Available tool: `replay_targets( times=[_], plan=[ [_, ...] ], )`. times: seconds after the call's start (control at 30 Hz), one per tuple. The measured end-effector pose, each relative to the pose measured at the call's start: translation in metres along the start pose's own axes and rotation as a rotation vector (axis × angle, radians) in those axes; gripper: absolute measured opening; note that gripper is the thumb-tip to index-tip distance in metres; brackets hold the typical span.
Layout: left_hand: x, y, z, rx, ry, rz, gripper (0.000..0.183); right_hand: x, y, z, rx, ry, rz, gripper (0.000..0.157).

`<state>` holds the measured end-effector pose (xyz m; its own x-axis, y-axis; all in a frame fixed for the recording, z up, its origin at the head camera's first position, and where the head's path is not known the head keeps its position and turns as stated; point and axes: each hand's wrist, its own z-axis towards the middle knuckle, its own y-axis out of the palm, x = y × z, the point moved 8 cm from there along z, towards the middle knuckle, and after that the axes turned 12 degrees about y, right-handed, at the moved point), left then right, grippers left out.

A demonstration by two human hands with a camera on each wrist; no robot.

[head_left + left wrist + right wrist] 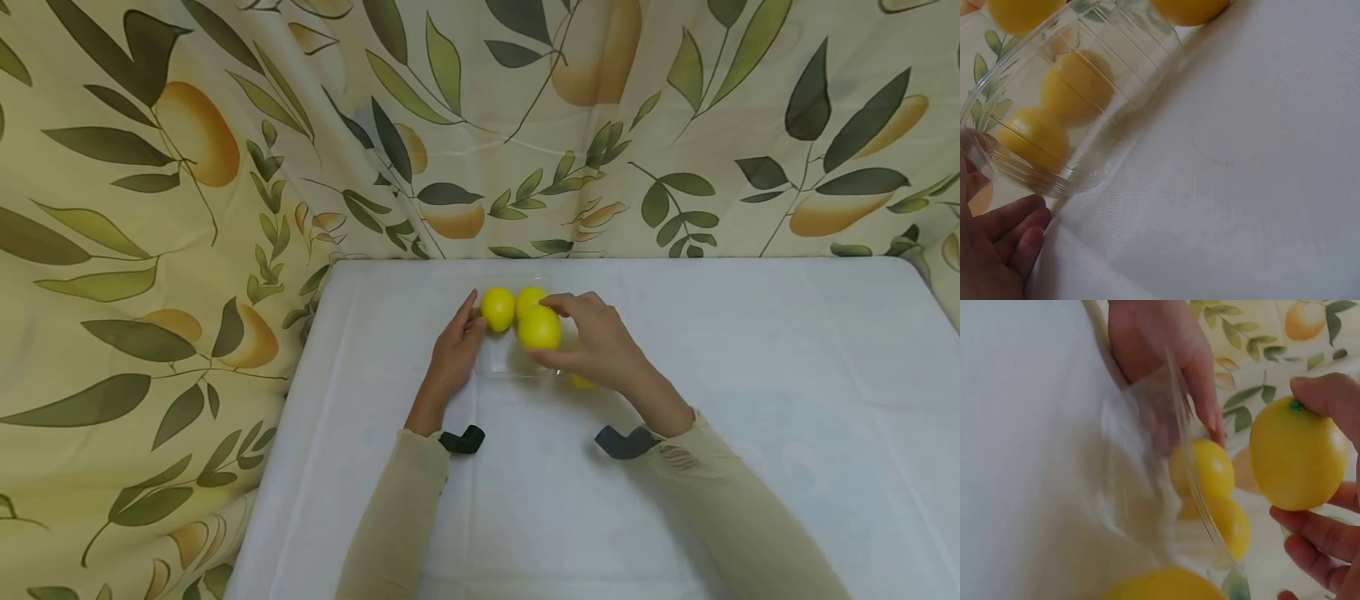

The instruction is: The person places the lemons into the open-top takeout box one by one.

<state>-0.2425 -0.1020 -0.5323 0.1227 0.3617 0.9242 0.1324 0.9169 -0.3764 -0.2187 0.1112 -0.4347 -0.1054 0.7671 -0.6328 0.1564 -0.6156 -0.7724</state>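
My right hand [603, 342] pinches a yellow lemon [538, 328] between thumb and fingers, above a clear plastic container [504, 368]. A small green stem mark shows on this lemon [1298, 456] in the right wrist view. Inside the container, side by side, lie two more lemons [1077, 87]. My left hand [453, 357] rests along the container's left side, its fingers fairly straight against the wall. In the left wrist view some fingers [1013, 234] lie loosely beside the container's base.
Another lemon [582, 381] lies on the table just right of the container, partly hidden under my right hand. A white cloth [750, 417] covers the table. Behind and to the left hangs a leaf-and-fruit patterned curtain [187, 350].
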Motion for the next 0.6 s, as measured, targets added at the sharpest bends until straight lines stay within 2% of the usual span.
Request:
replay_targets(
  times=[0.2,0.4,0.6],
  plan=[
    [0.001,-0.001,0.000,0.002,0.019,0.005,0.053,-0.016,0.015,0.005,0.051,-0.048,-0.063,0.076],
    [0.000,-0.001,-0.001,-0.005,0.023,0.013,0.053,-0.021,0.035,0.009,0.046,-0.039,-0.156,0.077],
    [-0.001,0.000,0.000,-0.011,0.008,0.017,0.052,-0.024,0.043,0.010,0.054,-0.033,-0.189,0.076]
  ],
)
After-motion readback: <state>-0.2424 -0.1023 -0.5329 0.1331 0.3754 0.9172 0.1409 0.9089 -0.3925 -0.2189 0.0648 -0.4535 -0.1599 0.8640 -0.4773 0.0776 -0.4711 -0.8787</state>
